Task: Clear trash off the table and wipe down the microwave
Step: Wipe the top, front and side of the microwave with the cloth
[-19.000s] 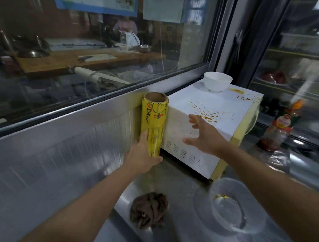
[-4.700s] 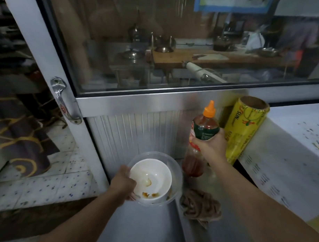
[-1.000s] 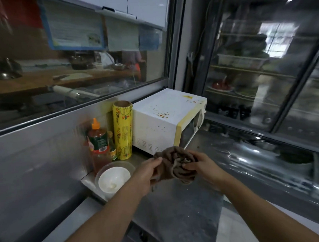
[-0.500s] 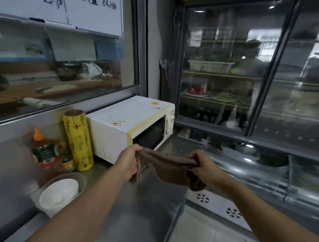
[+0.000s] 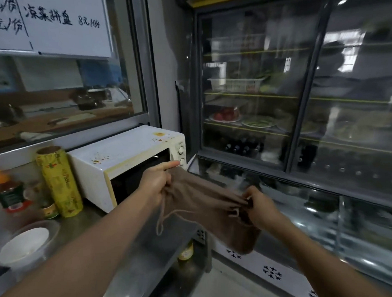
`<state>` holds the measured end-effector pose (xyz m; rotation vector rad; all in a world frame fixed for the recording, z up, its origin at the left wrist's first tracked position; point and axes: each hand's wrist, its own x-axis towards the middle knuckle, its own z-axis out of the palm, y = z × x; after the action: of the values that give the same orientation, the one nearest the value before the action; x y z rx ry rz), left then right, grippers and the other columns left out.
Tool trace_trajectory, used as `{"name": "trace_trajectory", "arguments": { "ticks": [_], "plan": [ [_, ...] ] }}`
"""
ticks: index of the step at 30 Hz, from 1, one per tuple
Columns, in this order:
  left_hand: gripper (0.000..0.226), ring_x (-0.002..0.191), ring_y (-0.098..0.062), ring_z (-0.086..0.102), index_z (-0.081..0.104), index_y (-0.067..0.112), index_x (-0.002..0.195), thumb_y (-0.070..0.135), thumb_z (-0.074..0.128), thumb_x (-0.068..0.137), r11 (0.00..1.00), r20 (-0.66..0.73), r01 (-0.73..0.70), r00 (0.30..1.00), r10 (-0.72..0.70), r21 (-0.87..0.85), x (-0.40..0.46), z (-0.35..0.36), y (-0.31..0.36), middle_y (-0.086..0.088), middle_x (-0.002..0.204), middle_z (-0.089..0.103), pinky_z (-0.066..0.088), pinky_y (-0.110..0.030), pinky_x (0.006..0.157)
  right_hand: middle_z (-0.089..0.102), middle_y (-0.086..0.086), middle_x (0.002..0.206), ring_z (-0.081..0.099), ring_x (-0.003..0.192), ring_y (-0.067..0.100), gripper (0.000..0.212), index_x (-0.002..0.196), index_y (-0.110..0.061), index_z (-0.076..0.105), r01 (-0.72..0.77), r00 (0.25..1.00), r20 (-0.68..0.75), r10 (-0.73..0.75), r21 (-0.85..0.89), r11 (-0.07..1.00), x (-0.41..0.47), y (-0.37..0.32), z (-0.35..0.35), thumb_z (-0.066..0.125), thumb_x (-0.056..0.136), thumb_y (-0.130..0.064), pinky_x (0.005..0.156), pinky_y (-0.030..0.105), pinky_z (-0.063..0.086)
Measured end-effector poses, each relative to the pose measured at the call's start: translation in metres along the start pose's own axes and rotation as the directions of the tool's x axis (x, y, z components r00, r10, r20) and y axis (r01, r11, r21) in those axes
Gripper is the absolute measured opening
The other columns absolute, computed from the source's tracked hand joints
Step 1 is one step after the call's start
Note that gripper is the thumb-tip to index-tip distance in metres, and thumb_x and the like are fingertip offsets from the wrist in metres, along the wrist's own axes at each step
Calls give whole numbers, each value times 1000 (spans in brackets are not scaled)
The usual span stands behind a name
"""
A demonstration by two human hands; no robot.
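Note:
A brown cloth hangs stretched between my two hands in front of the microwave. My left hand grips its left end, forefinger pointing toward the knobs. My right hand pinches the bunched right end. The white microwave stands on the steel table; orange-brown splatter marks spot its top. A white bowl sits inside a clear plastic bowl at the table's left.
A yellow cling-film roll, a red sauce bottle and a small jar stand left of the microwave. A glass-door fridge fills the right. A jar sits on the shelf under the table.
My hands have pulled the bunched cloth out into a stretched length. The view has swung right toward the fridge.

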<state>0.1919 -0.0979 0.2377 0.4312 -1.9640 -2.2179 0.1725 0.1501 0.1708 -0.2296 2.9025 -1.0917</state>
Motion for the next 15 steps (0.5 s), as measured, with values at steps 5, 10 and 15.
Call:
{"name": "trace_trajectory", "arguments": {
  "ticks": [5, 10, 15],
  "plan": [
    [34, 72, -26, 60, 73, 13, 89, -9, 49, 79, 997, -50, -79, 996, 80, 18, 23, 25, 11, -16, 86, 68, 50, -26, 61, 61, -5, 89, 59, 83, 12, 20, 86, -27, 56, 20, 993, 109, -34, 134, 991, 25, 19, -19, 64, 85, -9, 65, 20, 43],
    [25, 71, -14, 64, 74, 12, 89, -4, 54, 87, 986, -61, -163, 985, 164, 25, 87, 38, 10, -4, 84, 70, 50, -17, 58, 70, 4, 82, 65, 78, 17, 24, 89, -9, 71, -63, 938, 330, -105, 463, 884, 57, 22, -30, 69, 82, -33, 71, 27, 49],
    [38, 65, 1, 62, 72, 22, 78, -7, 50, 86, 946, -122, -275, 947, 298, 175, 152, 48, 7, 10, 81, 67, 44, -5, 55, 53, -2, 62, 49, 58, 11, 29, 63, -17, 59, 43, 967, 238, -94, 211, 977, 129, 21, -39, 57, 92, -21, 63, 23, 38]
  ]
}}
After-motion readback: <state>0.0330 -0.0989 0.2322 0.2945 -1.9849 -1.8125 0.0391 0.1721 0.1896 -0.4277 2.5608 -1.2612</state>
